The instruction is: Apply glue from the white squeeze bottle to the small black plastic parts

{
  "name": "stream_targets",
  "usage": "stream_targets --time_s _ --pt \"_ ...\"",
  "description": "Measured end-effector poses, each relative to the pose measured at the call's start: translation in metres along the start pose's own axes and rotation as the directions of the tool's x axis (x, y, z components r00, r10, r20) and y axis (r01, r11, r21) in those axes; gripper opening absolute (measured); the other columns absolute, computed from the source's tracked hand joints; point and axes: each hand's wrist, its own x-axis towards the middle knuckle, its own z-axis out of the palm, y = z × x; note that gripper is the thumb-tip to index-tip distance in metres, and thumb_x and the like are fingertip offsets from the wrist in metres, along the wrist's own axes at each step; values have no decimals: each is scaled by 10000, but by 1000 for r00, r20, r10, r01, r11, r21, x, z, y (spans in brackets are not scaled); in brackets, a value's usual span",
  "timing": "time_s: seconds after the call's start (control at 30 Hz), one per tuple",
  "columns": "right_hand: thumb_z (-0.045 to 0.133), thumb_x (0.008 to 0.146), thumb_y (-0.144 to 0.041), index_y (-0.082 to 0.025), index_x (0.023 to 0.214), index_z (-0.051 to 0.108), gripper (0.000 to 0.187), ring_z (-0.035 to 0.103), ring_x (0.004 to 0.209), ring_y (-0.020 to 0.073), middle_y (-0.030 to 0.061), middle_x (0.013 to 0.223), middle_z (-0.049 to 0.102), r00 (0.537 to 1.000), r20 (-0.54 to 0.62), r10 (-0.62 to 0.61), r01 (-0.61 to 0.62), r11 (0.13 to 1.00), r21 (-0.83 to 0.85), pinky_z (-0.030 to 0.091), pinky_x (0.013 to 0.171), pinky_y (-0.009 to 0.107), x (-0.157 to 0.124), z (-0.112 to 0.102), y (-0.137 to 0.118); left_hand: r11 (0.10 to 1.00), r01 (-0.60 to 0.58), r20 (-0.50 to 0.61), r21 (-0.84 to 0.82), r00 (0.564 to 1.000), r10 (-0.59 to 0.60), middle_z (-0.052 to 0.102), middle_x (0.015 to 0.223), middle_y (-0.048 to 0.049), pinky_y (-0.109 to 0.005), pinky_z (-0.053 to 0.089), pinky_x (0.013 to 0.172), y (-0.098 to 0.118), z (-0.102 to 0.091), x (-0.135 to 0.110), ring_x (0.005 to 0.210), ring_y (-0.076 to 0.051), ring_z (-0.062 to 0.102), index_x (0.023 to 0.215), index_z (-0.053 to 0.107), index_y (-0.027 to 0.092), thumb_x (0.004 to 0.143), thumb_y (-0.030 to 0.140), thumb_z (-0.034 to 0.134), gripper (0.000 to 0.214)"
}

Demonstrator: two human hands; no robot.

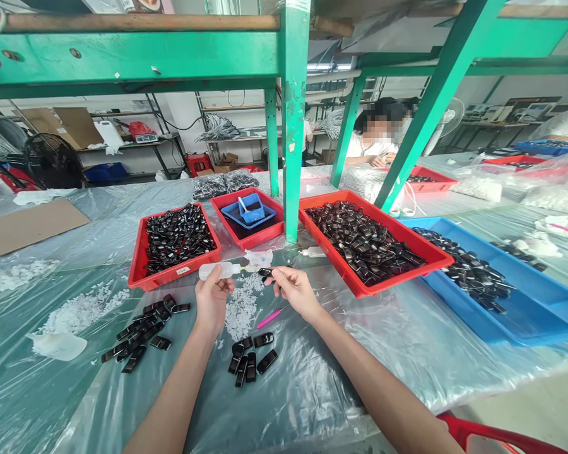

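Observation:
My left hand is closed around a small clear squeeze bottle, its nozzle pointing right. My right hand pinches a small black plastic part right at the nozzle tip. Below my hands lies a small group of black parts on the plastic-covered table. A longer row of black parts lies to the left. A pile of tiny white bits sits between my hands, with a pink stick beside it.
Red trays of black parts stand at the left and right, a red tray with a blue dish between them. A blue tray lies far right. A green post rises ahead. Another person sits beyond.

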Motion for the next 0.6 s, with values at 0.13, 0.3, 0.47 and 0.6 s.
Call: stream_targets --time_s 0.13,0.3,0.47,0.6 --pt "598 858 -652 -155 755 699 517 395 448 88 -10 526 535 999 15 29 -29 999 -14 264 412 218 -2 1 -4 999 29 -15 -25 999 -30 574 650 17 -244 393 530 0 -1 1 554 -104 516 785 598 165 677 357 798 297" --pt "538 901 -652 -168 697 648 537 441 477 105 -9 534 533 999 -6 -48 47 987 -152 347 466 231 3 -13 -1 999 26 -15 -20 1000 -26 573 658 13 -243 391 530 0 -1 0 561 -104 509 779 594 166 671 342 801 293" --pt "546 943 -454 -175 837 711 341 567 654 151 37 785 706 985 -15 -170 136 834 -534 445 627 265 12 -43 5 1000 13 -20 -17 1000 -13 578 678 16 -243 390 535 0 -1 0 558 -99 508 785 582 168 665 338 805 305" --pt "590 916 -295 -222 953 744 176 626 740 173 45 963 758 988 59 -140 140 686 -714 464 708 290 13 -54 5 999 22 -27 -23 999 -22 582 674 17 -246 384 535 -1 -2 1 559 -98 504 788 598 164 656 331 812 301"
